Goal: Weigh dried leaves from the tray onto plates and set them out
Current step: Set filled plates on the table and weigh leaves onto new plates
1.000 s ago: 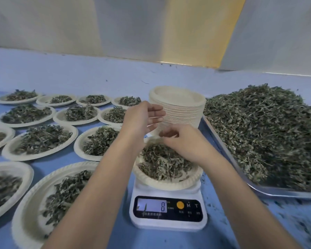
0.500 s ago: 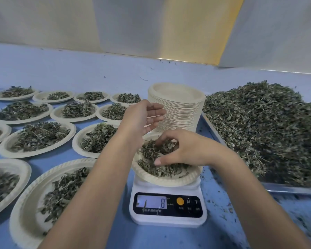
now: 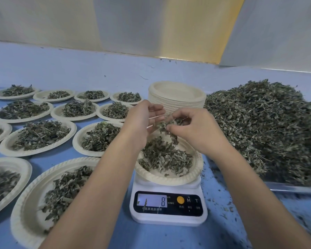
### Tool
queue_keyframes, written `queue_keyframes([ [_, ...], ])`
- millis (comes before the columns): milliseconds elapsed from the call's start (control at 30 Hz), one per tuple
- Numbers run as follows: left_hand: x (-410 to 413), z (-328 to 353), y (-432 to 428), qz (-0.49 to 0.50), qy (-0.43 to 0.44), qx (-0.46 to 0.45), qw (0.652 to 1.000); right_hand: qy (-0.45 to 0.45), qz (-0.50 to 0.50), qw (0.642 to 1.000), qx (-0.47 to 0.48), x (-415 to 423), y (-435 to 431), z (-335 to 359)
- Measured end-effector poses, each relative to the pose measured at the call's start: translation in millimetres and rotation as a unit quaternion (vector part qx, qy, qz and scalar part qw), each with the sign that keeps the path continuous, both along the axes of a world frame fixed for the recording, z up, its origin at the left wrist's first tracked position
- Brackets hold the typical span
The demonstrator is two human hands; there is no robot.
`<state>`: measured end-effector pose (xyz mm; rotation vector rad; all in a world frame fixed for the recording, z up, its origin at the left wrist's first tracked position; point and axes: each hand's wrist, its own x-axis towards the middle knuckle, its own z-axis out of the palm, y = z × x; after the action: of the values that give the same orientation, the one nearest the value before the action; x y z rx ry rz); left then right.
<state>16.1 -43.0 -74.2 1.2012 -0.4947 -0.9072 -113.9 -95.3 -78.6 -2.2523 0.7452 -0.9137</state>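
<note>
Your right hand [image 3: 196, 133] pinches a small clump of dried green leaves [image 3: 169, 127] between thumb and curled fingers, just above the pale ridged paper plate [image 3: 169, 180] that sits on the white digital kitchen scale [image 3: 169, 216]. Your left hand [image 3: 142, 121] is held flat beside it with the fingers straight, the palm turned toward the clump and holding nothing. The plate already carries a loose layer of leaves, and the scale's display reads 8.

This looks like the trimming stage of a weighing: you are adjusting the portion by a pinch, though whether the clump is going on or coming off cannot be told.

The big heap of dried leaves [image 3: 267, 126] lies on the metal tray [image 3: 294, 188] to your right, touching the tall stack of empty paper plates [image 3: 176, 103] behind the scale. Rows of filled paper plates [image 3: 34, 154] stand to your left on the blue tabletop [image 3: 223, 221].

For the next move, watch the display and feed or withdraw leaves a few at a time. Once the figure suits, lift the plate by its rim with both hands, keep it level so nothing spills, and set it beside the filled rows.
</note>
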Motion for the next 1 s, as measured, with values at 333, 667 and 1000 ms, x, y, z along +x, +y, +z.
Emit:
queue_keyframes([
  [333, -18.9, 6.5, 2.8, -0.102, 0.101, -0.006, 0.99, -0.094, -0.026, 0.995, -0.033, 8.3, 8.9, -0.8],
  [667, -23.2, -1.1, -4.7, -0.025, 0.063, -0.033, 0.997, -0.068, -0.039, 0.994, -0.073, 15.5, 14.4, -6.6],
  [1000, -25.4, -7.4, -7.7, 0.0, -0.159, 0.024, 0.987, -0.071, -0.073, 0.991, -0.091, 14.1, 14.5, -5.2],
])
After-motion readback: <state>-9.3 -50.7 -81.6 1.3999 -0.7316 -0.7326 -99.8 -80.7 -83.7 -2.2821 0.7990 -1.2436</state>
